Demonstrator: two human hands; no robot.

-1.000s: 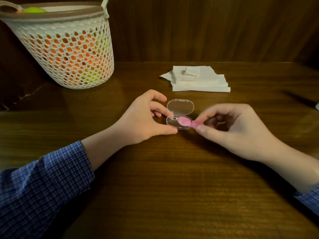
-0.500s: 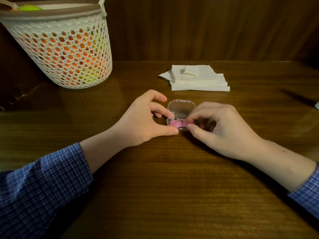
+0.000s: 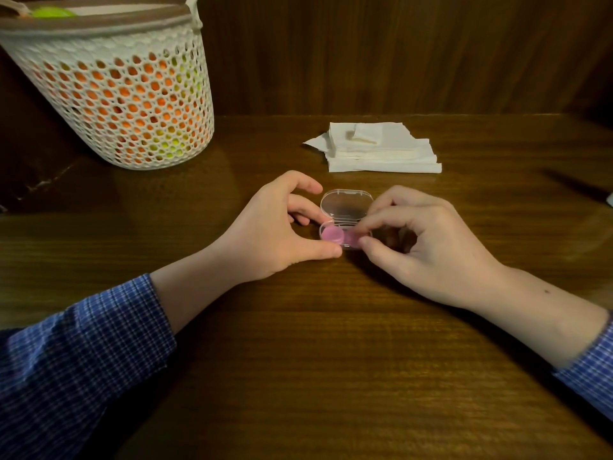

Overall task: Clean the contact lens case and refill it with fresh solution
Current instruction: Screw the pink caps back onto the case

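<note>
My left hand (image 3: 268, 234) sits on the desk (image 3: 331, 360), thumb and forefinger curled round the left end of the clear box (image 3: 345, 217), pinching it in place. The box lies open near the middle of the desk, lid (image 3: 345, 203) flat and tipped back toward the wall. Inside the lower half sits the pink lens case (image 3: 335, 235), one round well plainly showing on the left; the other end is under my fingers.

My right hand (image 3: 428, 247) comes in from the right, fingers curled, thumb and forefinger tips nipping the right end of the pink lens case. I cannot tell whether the case rests fully in the box or is slightly raised.

Behind the box, well apart, a stack of white tissues (image 3: 381, 149) lies on the desk. At far left stands a white mesh basket (image 3: 126, 104), orange and green shapes showing through its holes. Both sleeves are blue check.
</note>
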